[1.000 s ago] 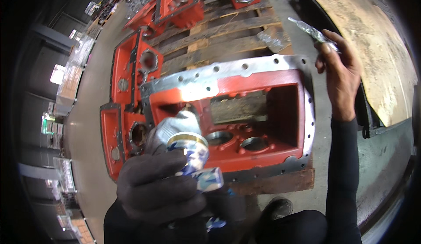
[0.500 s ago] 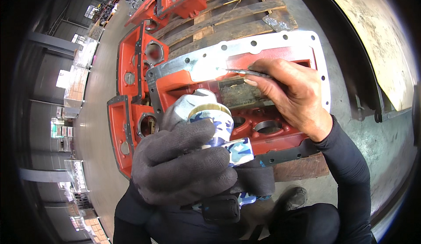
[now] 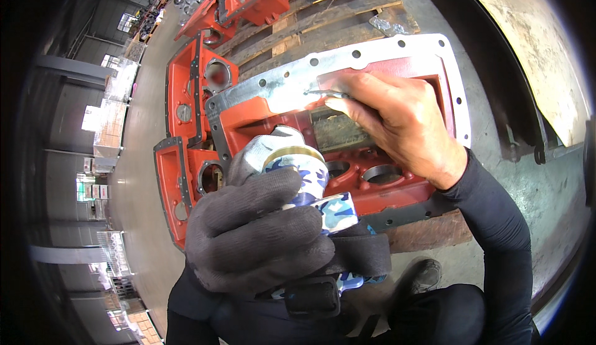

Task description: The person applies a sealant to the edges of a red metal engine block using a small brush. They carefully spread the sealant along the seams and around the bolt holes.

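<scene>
In front of me lies a large red casting (image 3: 397,196) with a bare, shiny metal flange (image 3: 261,94) pierced by holes. My right hand (image 3: 403,125), ungloved, is closed in a pinch on a thin pointed metal tool (image 3: 323,93). The tool's tip is at the flange, by its inner edge; glare hides whether it touches. My left hand (image 3: 261,233) wears a dark grey glove. Its fingers curl round a cylinder with blue-and-white camouflage pattern (image 3: 304,168) and a gold-coloured rim, held above the casting's near side. The cylinder's lower part is hidden by the fingers.
More red castings (image 3: 183,90) stand to the left and at the far side. Beyond the flange is a wooden pallet (image 3: 316,16) with a small clear plastic bag (image 3: 390,25). A large dark-edged panel (image 3: 528,47) stands at the right. My shoe (image 3: 425,275) is near the casting's front.
My right hand has shifted slightly left and toward the far side along the flange, with the thin tool. The left hand keeps its grip on the camouflage-patterned cylinder.
</scene>
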Available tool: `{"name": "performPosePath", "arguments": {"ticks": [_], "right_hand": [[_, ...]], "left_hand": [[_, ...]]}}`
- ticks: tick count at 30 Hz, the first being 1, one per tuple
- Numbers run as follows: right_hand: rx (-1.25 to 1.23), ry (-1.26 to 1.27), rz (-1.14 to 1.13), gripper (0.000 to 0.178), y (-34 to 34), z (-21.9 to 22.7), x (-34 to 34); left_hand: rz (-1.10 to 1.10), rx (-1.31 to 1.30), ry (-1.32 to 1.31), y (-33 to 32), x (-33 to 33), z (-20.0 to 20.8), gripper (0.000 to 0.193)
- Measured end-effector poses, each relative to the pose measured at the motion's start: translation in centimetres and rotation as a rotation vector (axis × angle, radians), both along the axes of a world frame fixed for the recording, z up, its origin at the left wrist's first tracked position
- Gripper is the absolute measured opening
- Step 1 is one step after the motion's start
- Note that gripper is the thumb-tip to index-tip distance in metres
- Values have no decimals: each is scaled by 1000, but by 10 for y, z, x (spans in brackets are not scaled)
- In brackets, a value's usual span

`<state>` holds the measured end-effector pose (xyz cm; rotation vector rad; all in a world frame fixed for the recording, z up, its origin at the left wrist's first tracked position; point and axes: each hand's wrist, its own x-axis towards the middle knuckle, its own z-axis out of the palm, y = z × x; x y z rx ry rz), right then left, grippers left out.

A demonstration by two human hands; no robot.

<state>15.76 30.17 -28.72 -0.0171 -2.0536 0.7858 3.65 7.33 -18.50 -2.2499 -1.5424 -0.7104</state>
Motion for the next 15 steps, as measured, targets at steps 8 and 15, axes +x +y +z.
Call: {"name": "performPosePath", "arguments": {"ticks": [8,15], "right_hand": [[239,42,-53,30,6,12,-9],[377,109,-74,34,10,11,-16]], "left_hand": [[51,-15,-22,-1,10,4,42],[104,-103,-30,-12,13,14,44]]}}
